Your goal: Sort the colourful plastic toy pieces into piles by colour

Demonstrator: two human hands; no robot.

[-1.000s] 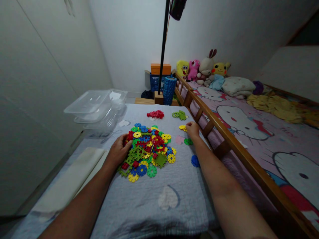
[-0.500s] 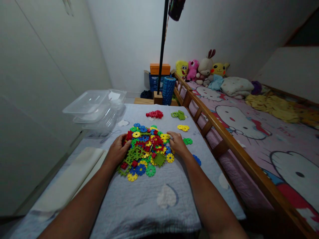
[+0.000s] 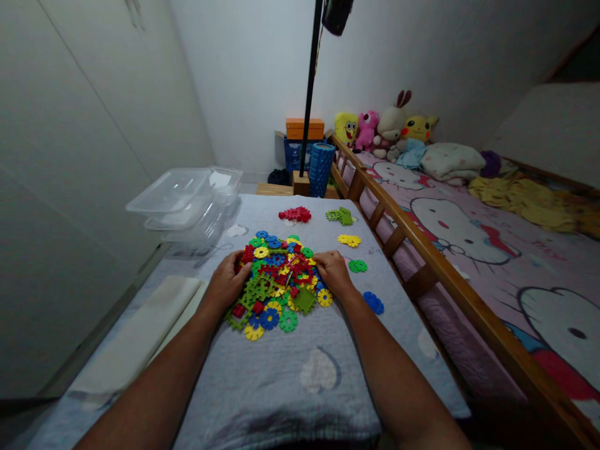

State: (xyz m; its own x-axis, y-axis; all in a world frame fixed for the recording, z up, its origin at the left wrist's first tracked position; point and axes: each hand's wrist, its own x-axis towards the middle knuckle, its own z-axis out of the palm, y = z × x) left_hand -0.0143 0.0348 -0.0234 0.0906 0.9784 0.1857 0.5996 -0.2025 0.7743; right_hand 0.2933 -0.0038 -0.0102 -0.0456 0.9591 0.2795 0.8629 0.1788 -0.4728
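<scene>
A heap of plastic interlocking building pieces [image 3: 281, 281] in red, yellow, blue and green lies on the cloth-covered table, between my hands. At its left edge, my left hand [image 3: 227, 281] curls its fingers and thumb around a red building piece [image 3: 248, 253]. My right hand [image 3: 334, 272] is at the right edge, its fingers bent in and pressed together among the pieces; whatever they grip is hidden. Sorted by colour, small groups lie apart from the heap: red pieces [image 3: 296, 214], light green pieces [image 3: 341, 216], yellow discs [image 3: 349, 240], green discs [image 3: 358, 266] and blue discs [image 3: 374, 302].
Stacked clear plastic containers [image 3: 175, 194] stand at the table's back left. A folded cream cloth [image 3: 135, 334] lies along the left side. The wooden bed rail [image 3: 412, 247] runs close beside the table's right edge. A black pole [image 3: 310, 94] rises behind the table.
My right hand's fingers have bent inward at the heap's edge, where they were more stretched before. My left hand stays at the heap. The whole view has shifted slightly.
</scene>
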